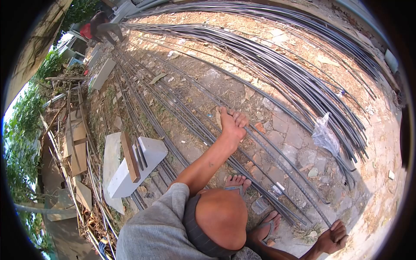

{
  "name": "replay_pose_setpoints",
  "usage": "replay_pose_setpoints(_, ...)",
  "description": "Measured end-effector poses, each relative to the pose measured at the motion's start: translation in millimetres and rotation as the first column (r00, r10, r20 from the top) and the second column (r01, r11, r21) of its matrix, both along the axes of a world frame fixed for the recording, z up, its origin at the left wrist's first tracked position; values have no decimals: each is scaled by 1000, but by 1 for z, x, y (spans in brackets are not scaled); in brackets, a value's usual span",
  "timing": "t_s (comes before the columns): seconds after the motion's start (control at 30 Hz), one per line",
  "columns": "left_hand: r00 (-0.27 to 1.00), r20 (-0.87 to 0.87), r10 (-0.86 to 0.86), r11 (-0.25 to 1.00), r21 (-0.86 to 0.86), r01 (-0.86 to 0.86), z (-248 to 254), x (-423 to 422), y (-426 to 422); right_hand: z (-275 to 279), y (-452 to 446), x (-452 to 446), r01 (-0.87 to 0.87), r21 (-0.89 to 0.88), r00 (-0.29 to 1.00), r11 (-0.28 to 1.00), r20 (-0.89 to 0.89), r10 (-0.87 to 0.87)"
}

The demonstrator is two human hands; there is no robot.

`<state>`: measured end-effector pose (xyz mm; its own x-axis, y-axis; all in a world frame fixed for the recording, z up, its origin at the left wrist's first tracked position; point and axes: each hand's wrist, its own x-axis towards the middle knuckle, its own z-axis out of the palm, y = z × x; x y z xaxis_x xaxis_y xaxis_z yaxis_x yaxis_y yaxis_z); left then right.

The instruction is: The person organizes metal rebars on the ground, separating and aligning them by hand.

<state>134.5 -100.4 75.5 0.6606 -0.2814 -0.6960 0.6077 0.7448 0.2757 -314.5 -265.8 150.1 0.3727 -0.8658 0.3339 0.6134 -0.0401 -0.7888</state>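
My left hand (234,123), arm stretched forward, is closed around a long ribbed steel rebar (288,164). Down at the lower right, my right hand (333,237) is closed on the same bar near its end. Between the two hands the bar runs diagonally, and beyond my left hand it seems to continue toward the upper left. Several other rebars (190,122) lie on the ground beside and under it, passing close to my sandalled feet (238,183). My bent knee (221,219) is below my left arm.
A thick bundle of rebars (277,63) curves along the right, with a clear plastic bag (326,135) on it. White blocks (138,167) with a wooden strip (130,157) stand left. Planks and sticks (78,149) lie farther left. Another person (102,28) bends over at the far end.
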Motion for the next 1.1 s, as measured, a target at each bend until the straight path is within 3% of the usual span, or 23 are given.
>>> replay_pose_setpoints(0.47,1000,-29,1,1000,27,-1,-6,2,-1,-3,-3,4,15,-56,999,998,-32,-17)
replay_pose_setpoints(0.7,994,-110,-26,998,55,33,-31,4,-2,-28,-8,-7,113,109,980,988,-176,-93)
replay_pose_setpoints(0.8,996,-78,-52,990,128,62,-26,12,-10,-41,-8,-14,109,172,988,979,-128,-88)
replay_pose_setpoints(0.9,996,67,-62,997,-33,64,31,9,-29,-25,-11,-11,83,167,996,982,18,-87)
replay_pose_setpoints(0.93,994,77,-74,997,-6,74,27,10,-32,-24,-12,-6,196,251,980,948,-61,-187)
replay_pose_setpoints(1.03,990,109,-85,995,52,80,12,15,-45,-45,-22,-8,85,202,990,976,-124,-61)
replay_pose_setpoints(1.1,991,106,-86,994,80,78,6,26,-49,-56,-20,0,143,122,978,982,-167,-122)
